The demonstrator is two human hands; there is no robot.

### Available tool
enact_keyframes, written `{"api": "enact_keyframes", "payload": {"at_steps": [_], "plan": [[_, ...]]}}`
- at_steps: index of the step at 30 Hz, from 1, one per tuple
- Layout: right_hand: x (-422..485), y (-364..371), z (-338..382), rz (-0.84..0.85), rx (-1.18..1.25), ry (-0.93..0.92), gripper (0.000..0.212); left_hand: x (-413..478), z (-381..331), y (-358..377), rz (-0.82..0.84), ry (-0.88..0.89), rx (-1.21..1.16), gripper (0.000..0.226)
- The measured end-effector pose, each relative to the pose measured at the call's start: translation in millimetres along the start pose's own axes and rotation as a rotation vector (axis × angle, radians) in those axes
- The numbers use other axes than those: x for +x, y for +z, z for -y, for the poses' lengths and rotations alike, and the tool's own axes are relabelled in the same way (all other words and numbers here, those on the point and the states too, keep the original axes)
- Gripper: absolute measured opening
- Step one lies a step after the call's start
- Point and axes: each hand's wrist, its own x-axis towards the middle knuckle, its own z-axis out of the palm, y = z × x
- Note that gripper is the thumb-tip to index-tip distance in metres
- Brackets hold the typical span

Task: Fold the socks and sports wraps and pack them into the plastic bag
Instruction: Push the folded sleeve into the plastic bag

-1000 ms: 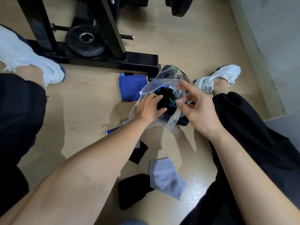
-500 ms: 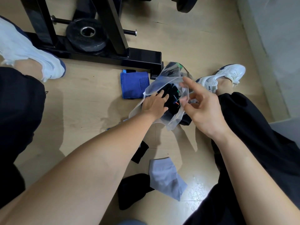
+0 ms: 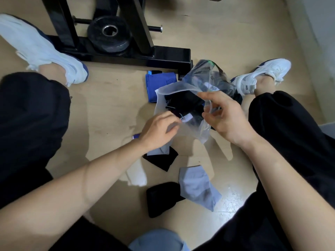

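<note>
A clear plastic bag (image 3: 183, 87) stands open on the floor with dark folded items (image 3: 184, 104) inside; one shows a white label. My right hand (image 3: 224, 116) pinches the bag's right rim and holds it up. At the near lip, my left hand (image 3: 159, 129) has its fingers loosely curled, and I see nothing in them. A folded blue wrap (image 3: 159, 84) lies just left of the bag. Loose on the floor nearer me are a black sock (image 3: 161, 159), a white sock (image 3: 136, 173), a grey sock (image 3: 197, 187) and a black wrap (image 3: 161, 198).
A black gym frame (image 3: 126, 55) with a weight plate (image 3: 109, 36) stands just beyond the bag. My legs in black trousers and white shoes (image 3: 261, 75) flank the working area. A wall (image 3: 315, 51) rises at the right.
My left hand has pulled back out of the bag toward me, leaving the dark item inside. My right hand keeps its hold on the rim.
</note>
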Motion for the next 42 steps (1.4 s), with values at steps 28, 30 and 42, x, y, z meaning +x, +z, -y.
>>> {"api": "enact_keyframes", "payload": {"at_steps": [28, 30, 42], "plan": [[-32.5, 57.6, 36.0, 0.223, -0.065, 0.010, 0.052, -53.0, -15.2, -120.2, 0.463, -0.552, -0.367, 0.020], [-35.8, 69.2, 37.1, 0.338, 0.129, 0.122, 0.061, -56.8, -32.2, -131.6, 0.489, -0.522, -0.524, 0.018], [-30.3, 75.4, 40.8, 0.089, 0.605, 0.248, 0.002, -55.3, -55.0, -114.1, 0.437, -0.603, -0.656, 0.030]]}}
